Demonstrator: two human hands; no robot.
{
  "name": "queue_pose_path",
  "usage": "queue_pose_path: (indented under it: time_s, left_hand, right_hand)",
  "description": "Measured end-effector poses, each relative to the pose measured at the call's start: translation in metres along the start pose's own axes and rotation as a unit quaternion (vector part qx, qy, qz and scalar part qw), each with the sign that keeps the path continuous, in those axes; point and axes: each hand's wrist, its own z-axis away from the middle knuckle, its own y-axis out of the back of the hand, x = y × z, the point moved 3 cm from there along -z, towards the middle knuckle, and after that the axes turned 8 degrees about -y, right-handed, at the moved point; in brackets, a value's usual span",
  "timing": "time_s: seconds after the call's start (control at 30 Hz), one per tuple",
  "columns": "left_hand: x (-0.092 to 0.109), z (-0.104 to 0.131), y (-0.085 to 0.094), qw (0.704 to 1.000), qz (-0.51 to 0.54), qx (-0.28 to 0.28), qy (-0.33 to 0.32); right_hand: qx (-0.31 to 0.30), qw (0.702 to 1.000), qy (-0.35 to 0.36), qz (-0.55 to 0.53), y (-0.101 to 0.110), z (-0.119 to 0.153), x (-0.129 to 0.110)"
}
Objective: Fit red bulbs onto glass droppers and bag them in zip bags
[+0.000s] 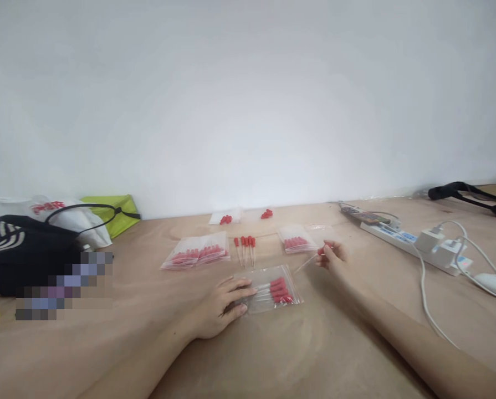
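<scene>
My left hand (225,305) lies on the near edge of a clear zip bag (256,272), its fingers apart and pressing the plastic. Inside that bag are several droppers (280,291) with red bulbs and clear tubes. Right of the bag, my right hand (333,257) pinches a single dropper (321,251) by its red bulb, and the thin tube points left and down towards the bag's opening. Beyond the bag, several loose droppers (248,243) lie side by side, bulbs away from me. More filled bags lie at the left (195,254) and right (298,241).
At the back lie two small bags with red bulbs (225,219) (266,214). A white power strip (409,244) with chargers, cables and a phone (364,216) occupies the right side. A dark bag (27,255) and a green bag (114,216) stand at the left, before the wall.
</scene>
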Motion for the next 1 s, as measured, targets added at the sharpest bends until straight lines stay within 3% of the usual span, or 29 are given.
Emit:
queue_pose_path:
  time_s: [0.23, 0.43, 0.6, 0.73, 1.0]
  left_hand:
    - [0.000, 0.001, 0.000, 1.000, -0.001, -0.010, 0.018]
    - [-0.001, 0.000, -0.001, 0.999, -0.003, -0.016, 0.028]
    - [-0.001, 0.000, -0.001, 0.999, 0.003, -0.012, 0.032]
    - [0.001, 0.001, 0.000, 1.000, 0.003, -0.004, 0.018]
    - [0.004, 0.000, 0.002, 1.000, 0.000, 0.009, -0.002]
  right_hand:
    - [-0.004, 0.993, -0.096, -0.067, -0.018, 0.010, 0.009]
    - [-0.086, 0.979, -0.164, -0.084, -0.035, 0.026, 0.009]
    - [-0.144, 0.977, -0.150, 0.056, -0.044, 0.034, 0.005]
    - [-0.187, 0.956, -0.137, 0.182, -0.048, 0.030, 0.007]
    - [-0.320, 0.905, -0.139, 0.243, -0.065, 0.025, 0.008]
